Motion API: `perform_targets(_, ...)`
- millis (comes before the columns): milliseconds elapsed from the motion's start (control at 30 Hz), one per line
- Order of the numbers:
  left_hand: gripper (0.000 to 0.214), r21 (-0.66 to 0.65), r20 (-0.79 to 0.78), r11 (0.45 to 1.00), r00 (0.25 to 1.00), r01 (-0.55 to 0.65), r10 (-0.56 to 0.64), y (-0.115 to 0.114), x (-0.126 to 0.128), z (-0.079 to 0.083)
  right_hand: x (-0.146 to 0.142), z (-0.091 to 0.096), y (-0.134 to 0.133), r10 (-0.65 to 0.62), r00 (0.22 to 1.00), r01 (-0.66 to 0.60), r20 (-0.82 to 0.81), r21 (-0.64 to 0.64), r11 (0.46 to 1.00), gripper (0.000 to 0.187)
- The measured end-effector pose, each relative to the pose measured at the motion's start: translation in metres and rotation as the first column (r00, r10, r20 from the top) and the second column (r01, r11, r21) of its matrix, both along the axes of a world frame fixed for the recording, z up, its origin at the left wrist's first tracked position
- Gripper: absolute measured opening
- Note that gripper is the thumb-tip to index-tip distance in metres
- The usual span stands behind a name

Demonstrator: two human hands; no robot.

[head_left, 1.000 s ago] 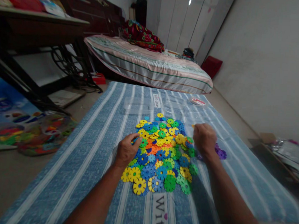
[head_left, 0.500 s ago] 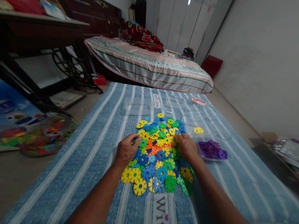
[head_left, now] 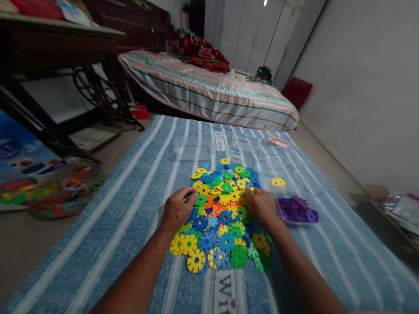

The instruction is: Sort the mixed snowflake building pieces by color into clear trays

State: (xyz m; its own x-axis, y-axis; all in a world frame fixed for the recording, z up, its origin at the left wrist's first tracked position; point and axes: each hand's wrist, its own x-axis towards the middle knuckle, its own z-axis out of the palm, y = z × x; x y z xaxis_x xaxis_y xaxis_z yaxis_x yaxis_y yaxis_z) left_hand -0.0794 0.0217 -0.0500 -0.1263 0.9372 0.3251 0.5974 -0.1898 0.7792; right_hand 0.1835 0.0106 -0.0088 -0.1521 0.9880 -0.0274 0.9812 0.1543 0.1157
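Note:
A heap of flat plastic flower-shaped discs [head_left: 224, 214] in yellow, blue, green and orange lies on a blue striped mat [head_left: 132, 209]. My left hand [head_left: 177, 210] rests on the heap's left edge, fingers curled with the tips pinched on a disc. On the heap's right side my right hand [head_left: 261, 205] presses its curled fingers onto the discs. A clear container [head_left: 308, 205] to the right holds purple discs [head_left: 297, 209]. One yellow disc [head_left: 277, 181] lies in another clear tray just behind it.
Clear plastic trays [head_left: 191, 147] sit on the mat beyond the heap. A bag of colourful toy pieces [head_left: 58, 189] lies on the floor at left, under a dark table [head_left: 50, 36]. A mattress [head_left: 209, 89] is behind, a wall at right.
My right hand moved from over the purple container leftward onto the heap. The yellow disc now shows in the far tray. My left hand stayed put.

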Motion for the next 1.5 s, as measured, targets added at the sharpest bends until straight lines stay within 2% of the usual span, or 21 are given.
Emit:
perform_targets(233,0.028,-0.013,0.006,1.0,1.0,-0.007,0.007,-0.001,0.0,0.001,0.003,-0.006,-0.002,0.038,0.997,-0.028,-0.074,0.135,0.99,0.036)
perform_targets(367,0.027,-0.009,0.01,1.0,1.0,-0.004,0.004,0.0,0.0,0.0,0.014,0.002,0.003,0.072,0.991,-0.039,-0.113,0.274,0.961,0.036)
perform_targets(433,0.026,-0.009,0.013,1.0,1.0,-0.001,0.001,0.0,0.0,-0.001,0.026,0.014,0.011,0.029,0.994,0.01,-0.108,0.351,0.936,0.036)
perform_targets(567,0.027,-0.015,0.013,1.0,1.0,0.001,-0.001,-0.001,0.0,0.001,0.045,0.036,0.022,-0.144,0.982,0.187,-0.125,0.488,0.852,0.037)
perform_targets(633,0.027,-0.02,0.015,1.0,1.0,0.004,-0.004,-0.001,0.0,0.001,0.046,0.038,0.02,-0.124,0.986,0.162,-0.112,0.453,0.876,0.035)
perform_targets(700,0.027,-0.022,0.019,1.0,1.0,0.006,-0.005,-0.001,0.0,0.001,0.041,0.032,0.013,-0.031,0.996,0.056,-0.079,0.334,0.941,0.032)
perform_targets(767,0.026,-0.022,0.018,1.0,1.0,0.005,-0.005,-0.001,0.0,0.001,0.032,0.021,0.004,0.056,0.997,-0.045,-0.053,0.2,0.979,0.031)
perform_targets(833,0.027,-0.02,0.013,1.0,1.0,0.004,-0.004,0.0,0.0,0.0,0.023,0.01,-0.004,0.091,0.995,-0.088,-0.028,0.107,0.99,0.029)
perform_targets(933,0.027,-0.018,0.006,1.0,1.0,0.01,-0.01,0.0,0.0,-0.001,0.017,-0.001,-0.01,0.071,0.997,-0.072,0.019,0.035,0.997,0.026)
perform_targets(1300,0.027,-0.02,0.0,1.0,1.0,0.011,-0.011,0.001,-0.001,-0.003,0.014,-0.001,-0.007,0.047,0.997,-0.045,0.06,-0.027,0.999,0.025)
perform_targets(1500,0.028,-0.032,-0.001,0.999,1.0,0.013,-0.013,0.0,-0.001,-0.001,0.017,-0.002,-0.009,0.001,0.999,0.0,-0.041,0.02,1.0,0.028)
